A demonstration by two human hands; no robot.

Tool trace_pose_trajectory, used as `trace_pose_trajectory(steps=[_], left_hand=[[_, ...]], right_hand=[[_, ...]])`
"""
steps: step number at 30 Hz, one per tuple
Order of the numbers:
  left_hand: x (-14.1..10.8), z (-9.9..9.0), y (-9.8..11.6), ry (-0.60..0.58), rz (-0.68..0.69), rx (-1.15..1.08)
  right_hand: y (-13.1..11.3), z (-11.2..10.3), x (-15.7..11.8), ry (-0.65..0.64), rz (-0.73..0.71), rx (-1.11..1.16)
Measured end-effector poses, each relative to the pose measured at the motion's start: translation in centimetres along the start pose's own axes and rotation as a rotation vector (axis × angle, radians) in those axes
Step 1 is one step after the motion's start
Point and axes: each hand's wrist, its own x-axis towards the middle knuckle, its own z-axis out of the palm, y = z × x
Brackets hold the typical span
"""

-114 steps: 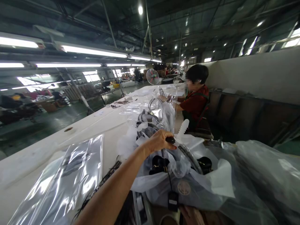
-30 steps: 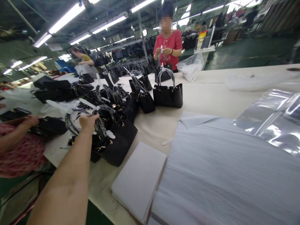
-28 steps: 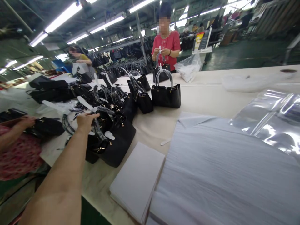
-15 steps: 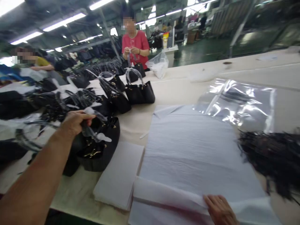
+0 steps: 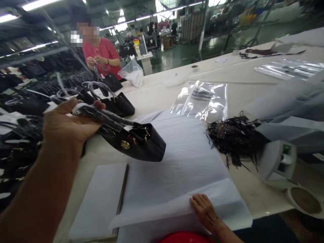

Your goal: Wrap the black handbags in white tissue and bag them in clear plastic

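Note:
My left hand (image 5: 68, 126) is closed around the plastic-wrapped handles of a black handbag (image 5: 146, 146). The bag hangs tilted above the white tissue paper (image 5: 174, 179), its round gold emblem and gold clasps showing. At the near side of the paper, my right hand (image 5: 206, 211) has its fingers bent over a raised fold of the top sheet; the thumb is hidden. A stack of white sheets (image 5: 101, 195) lies just left of the tissue paper, below my left forearm.
More black handbags (image 5: 118, 104) crowd the left side. Clear plastic bags (image 5: 212, 98) lie beyond the paper. A heap of black corded tags (image 5: 235, 138) and a tape dispenser (image 5: 275, 162) are at right. A co-worker in a red top (image 5: 106, 50) stands across the table.
My left hand has lifted a handbag by its handles from the group at left and carried it right, over the tissue paper. My right hand stays at the paper's fold. The view has turned right.

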Motion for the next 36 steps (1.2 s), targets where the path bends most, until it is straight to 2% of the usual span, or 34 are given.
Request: trace_pose_trajectory(steps=[3, 6, 10, 14, 20, 24, 30, 36], left_hand=[[-2.4, 3.5, -4.1, -0.146, -0.213, -0.101], [-3.6, 5.9, -7.4, -0.206, -0.312, -0.172], [-4.7, 8.7, -9.7, -0.262, -0.338, -0.267], [-5.3, 10.7, -11.0, -0.291, -0.277, -0.264], [-6.4, 12.3, -12.6, -0.307, -0.165, -0.301], [-6.9, 12.6, -13.4, -0.34, -0.093, -0.363], [-4.8, 12.0, -14.7, -0.502, -0.03, -0.299], [-3.9, 12.6, -15.2, -0.546, 0.111, -0.278]], right_hand=[[0.0, -0.2, -0.6, -0.047, 0.026, 0.004], [0.0, -0.5, -0.9, -0.071, 0.065, 0.016], [0.0, -0.7, -1.4, -0.119, 0.092, -0.011], [0.0, -0.5, -1.8, -0.208, 0.12, -0.013], [-0.2, -0.8, -1.9, -0.235, 0.15, 0.017], [-0.3, -1.2, -1.6, -0.233, 0.162, 0.034], [-0.4, -1.7, -1.4, -0.319, 0.171, 0.03], [-0.8, -2.8, -0.9, -0.456, 0.178, 0.036]])
